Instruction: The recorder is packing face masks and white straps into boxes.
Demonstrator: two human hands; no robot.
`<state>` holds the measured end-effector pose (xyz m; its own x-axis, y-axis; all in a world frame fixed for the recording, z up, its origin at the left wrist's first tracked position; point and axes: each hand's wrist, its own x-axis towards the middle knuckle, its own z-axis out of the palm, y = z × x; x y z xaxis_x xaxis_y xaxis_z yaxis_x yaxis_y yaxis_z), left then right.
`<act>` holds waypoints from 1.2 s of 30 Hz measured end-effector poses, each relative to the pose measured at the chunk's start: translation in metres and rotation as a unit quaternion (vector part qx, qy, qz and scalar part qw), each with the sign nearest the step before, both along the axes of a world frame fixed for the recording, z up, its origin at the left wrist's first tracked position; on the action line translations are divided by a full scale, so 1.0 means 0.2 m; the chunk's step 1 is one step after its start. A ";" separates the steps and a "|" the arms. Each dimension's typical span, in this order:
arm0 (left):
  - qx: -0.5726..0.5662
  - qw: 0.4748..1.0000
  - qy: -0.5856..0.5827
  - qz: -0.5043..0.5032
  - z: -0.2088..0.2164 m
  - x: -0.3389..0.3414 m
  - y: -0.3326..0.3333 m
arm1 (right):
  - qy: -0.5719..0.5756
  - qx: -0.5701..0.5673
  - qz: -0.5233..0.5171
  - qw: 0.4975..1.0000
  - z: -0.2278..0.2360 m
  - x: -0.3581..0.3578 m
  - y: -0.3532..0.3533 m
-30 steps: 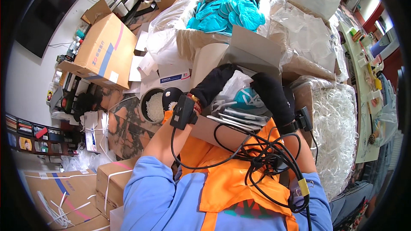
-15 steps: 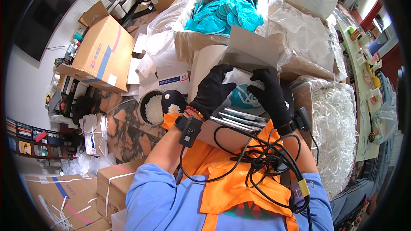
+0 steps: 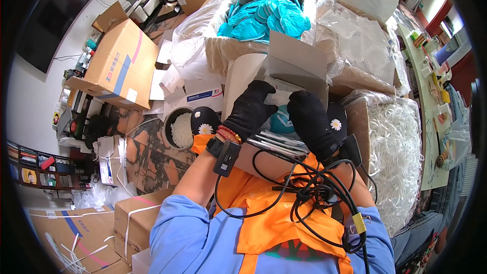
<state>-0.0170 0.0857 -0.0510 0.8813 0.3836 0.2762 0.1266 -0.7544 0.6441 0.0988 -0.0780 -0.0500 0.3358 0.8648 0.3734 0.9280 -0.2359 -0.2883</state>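
Both hands wear black gloves and are over an open carton (image 3: 297, 63) on my lap. Inside it lies a clear plastic bag with a round teal piece (image 3: 282, 122) bearing white marks. My left hand (image 3: 252, 107) is at the bag's left, thumb and forefinger apart, with nothing visible between them. On the bag's right side rests my right hand (image 3: 311, 122), its fingers bent close together; whether they grip the plastic is hidden. Several flat packets (image 3: 278, 144) stand in a row at the carton's near end, below the hands.
A lined box of teal pads (image 3: 266, 18) stands ahead. At right is a box of white ear-loop cords (image 3: 393, 142). A pot of white pellets (image 3: 181, 129) sits left of my knee. Black cables (image 3: 319, 185) trail from my wrists across the orange apron (image 3: 264, 228).
My right hand has moved down and left over the teal piece, covering more of it, and its fingers have drawn together. My left hand has shifted slightly.
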 end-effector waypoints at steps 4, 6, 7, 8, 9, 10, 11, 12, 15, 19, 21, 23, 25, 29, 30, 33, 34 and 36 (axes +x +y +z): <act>-0.097 0.992 0.078 -0.003 0.05 -0.01 0.03 | 0.186 0.134 -0.028 0.973 0.05 -0.04 -0.02; -0.119 0.990 0.079 -0.021 0.05 -0.01 0.05 | 0.109 0.063 0.003 0.992 0.13 -0.02 0.00; -0.115 0.991 0.053 -0.033 0.02 -0.01 0.05 | 0.070 0.029 0.019 0.997 0.15 -0.01 0.01; -0.111 0.992 0.028 -0.046 -0.02 -0.02 0.05 | 0.071 0.022 0.010 0.997 0.14 0.00 0.03; -0.107 0.993 0.001 -0.058 -0.05 -0.02 0.05 | 0.072 0.016 0.001 0.997 0.12 0.01 0.04; -0.046 0.996 -0.040 -0.065 -0.07 -0.01 0.06 | 0.073 0.010 -0.007 0.997 0.11 0.02 0.06; 0.016 0.994 -0.081 -0.071 -0.08 -0.01 0.06 | 0.085 0.040 -0.001 0.996 0.10 0.03 0.06; 0.076 0.987 -0.122 -0.078 -0.06 0.00 0.06 | 0.097 0.069 0.004 0.993 0.10 0.04 0.05; 0.147 0.974 -0.147 -0.087 0.04 0.02 0.03 | 0.196 0.110 0.036 0.974 0.10 0.04 0.07; -0.034 0.993 -0.075 -0.085 0.04 0.06 0.01 | 0.246 0.013 0.019 0.969 0.10 0.08 0.08; -0.150 0.984 -0.023 -0.097 0.02 0.06 0.00 | 0.259 -0.008 0.001 0.966 0.11 0.05 0.06; -0.155 0.984 -0.027 -0.083 -0.02 0.07 0.00 | 0.257 0.007 -0.004 0.966 0.10 0.03 0.05; -0.142 0.986 -0.037 -0.075 -0.04 0.09 -0.03 | 0.237 0.055 0.000 0.970 0.05 0.03 0.05; -0.144 0.987 -0.041 -0.054 -0.07 0.12 -0.07 | 0.112 0.078 -0.034 0.990 0.08 -0.04 0.04; -0.161 0.985 -0.036 -0.047 -0.07 0.12 -0.07 | 0.087 0.100 -0.023 0.991 0.11 -0.05 0.03; -0.039 0.996 -0.028 -0.076 -0.09 0.14 -0.07 | 0.018 0.109 0.002 0.994 0.12 -0.06 0.02; 0.013 0.996 -0.030 -0.085 -0.11 0.14 -0.08 | -0.004 0.102 0.009 0.995 0.11 -0.06 0.01; 0.152 0.982 -0.045 -0.106 -0.14 0.15 -0.08 | -0.016 0.109 0.029 0.994 0.09 -0.06 0.00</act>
